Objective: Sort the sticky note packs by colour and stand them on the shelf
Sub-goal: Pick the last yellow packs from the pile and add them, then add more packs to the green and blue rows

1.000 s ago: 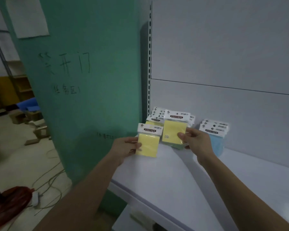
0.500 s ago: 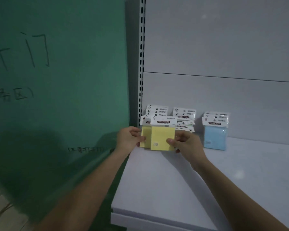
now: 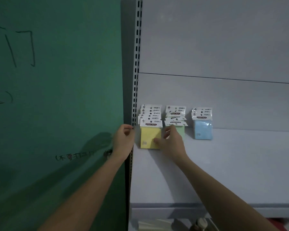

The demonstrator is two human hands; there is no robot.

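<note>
I see three rows of sticky note packs standing at the far edge of the shelf (image 3: 223, 172), against its white back panel (image 3: 223, 97). The yellow packs (image 3: 149, 137) are farthest left, just beside the slotted upright (image 3: 135, 80); the green packs (image 3: 178, 129) stand just to their right, and the blue packs (image 3: 203, 129) are further right, apart from the green ones. Each row is several packs deep, white header cards overlapping toward the back.

My right hand (image 3: 171, 144) rests on the front yellow pack, thumb pressed on its lower right face, the other fingers (image 3: 168, 131) spread loosely and reaching over to the front of the green row. It pins the pack rather than gripping it.

My left hand (image 3: 123, 142) hangs at the left end of the shelf, in front of the upright, fingers curled in loosely with nothing in them, near the yellow row but not touching it.

Left of the shelf is a green wall (image 3: 57, 97) with dark handwritten characters.
</note>
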